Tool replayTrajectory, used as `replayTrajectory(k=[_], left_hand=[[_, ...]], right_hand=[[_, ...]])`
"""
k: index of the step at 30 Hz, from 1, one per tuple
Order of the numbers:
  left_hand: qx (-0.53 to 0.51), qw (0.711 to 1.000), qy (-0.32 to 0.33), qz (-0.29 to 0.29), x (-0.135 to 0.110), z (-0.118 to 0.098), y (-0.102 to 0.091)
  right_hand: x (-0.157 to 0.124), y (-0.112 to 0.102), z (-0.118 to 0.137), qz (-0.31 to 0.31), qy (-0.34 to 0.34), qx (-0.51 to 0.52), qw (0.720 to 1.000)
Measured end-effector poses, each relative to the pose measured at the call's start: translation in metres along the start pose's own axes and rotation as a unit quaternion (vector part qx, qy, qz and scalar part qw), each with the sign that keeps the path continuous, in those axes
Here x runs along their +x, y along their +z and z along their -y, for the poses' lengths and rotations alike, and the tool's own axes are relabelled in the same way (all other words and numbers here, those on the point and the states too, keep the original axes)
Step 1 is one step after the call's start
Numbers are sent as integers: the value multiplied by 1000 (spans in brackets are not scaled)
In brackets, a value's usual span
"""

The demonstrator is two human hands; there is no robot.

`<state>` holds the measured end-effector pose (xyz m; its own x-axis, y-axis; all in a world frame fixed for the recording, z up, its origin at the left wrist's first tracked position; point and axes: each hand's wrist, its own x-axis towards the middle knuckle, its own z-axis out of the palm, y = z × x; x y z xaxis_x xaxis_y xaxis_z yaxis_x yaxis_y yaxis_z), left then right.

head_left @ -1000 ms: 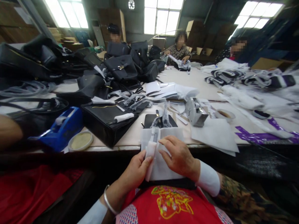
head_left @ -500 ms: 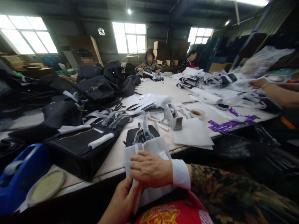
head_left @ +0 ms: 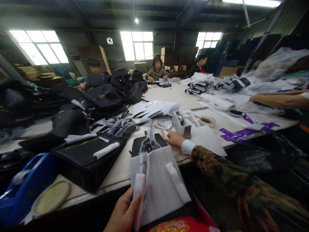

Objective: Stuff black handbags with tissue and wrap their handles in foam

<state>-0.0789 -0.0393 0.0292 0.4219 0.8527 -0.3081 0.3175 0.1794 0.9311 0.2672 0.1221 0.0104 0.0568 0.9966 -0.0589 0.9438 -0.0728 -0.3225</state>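
Observation:
A black bag (head_left: 159, 138) lies at the table's front edge, its front covered by a white foam sheet (head_left: 164, 180). Clear plastic wraps its handles (head_left: 151, 137). My left hand (head_left: 126, 206) grips the foam-wrapped strap (head_left: 139, 187) along the bag's left side, thumb on top. Another white foam-wrapped strip (head_left: 178, 182) lies on the right side of the sheet. My right hand (head_left: 175, 139) is low over the table at the bag's upper right, beside the grey tape dispenser (head_left: 181, 124). Its fingers are curled together; what they hold, if anything, is hidden.
Black bags (head_left: 101, 96) are heaped at left, with a larger black bag (head_left: 84, 161) nearer. A blue tape dispenser (head_left: 29, 183) and a tape roll (head_left: 50, 198) sit front left. White sheets (head_left: 154, 108) lie ahead. A co-worker's arms (head_left: 280, 98) reach in from the right.
My right hand has left the strap and foam sheet and moved forward and right to beside the tape dispenser. My left hand still holds the strap. The view has shifted slightly.

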Motion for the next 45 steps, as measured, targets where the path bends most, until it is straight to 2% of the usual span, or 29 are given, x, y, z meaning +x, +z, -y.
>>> replayTrajectory(k=[5, 11, 16, 23, 27, 36, 45], left_hand=[[2, 1000, 2, 5, 2, 2, -1], [-9, 1000, 6, 8, 1, 4, -1], [-39, 999, -12, 6, 0, 1, -1], [-22, 1000, -2, 12, 0, 7, -3], [-17, 1000, -1, 13, 1, 9, -4], [2, 999, 40, 17, 4, 14, -7], [-14, 999, 21, 34, 5, 15, -11]], right_hand=[[17, 25, 9, 15, 50, -27, 998], [36, 21, -9, 42, 81, -39, 995], [35, 19, -16, 52, 65, -32, 996], [31, 24, -10, 19, 30, -57, 998], [45, 21, -4, 23, 6, -76, 997], [80, 17, 1, 81, -42, -98, 991], [64, 34, -3, 18, -30, -98, 995]])
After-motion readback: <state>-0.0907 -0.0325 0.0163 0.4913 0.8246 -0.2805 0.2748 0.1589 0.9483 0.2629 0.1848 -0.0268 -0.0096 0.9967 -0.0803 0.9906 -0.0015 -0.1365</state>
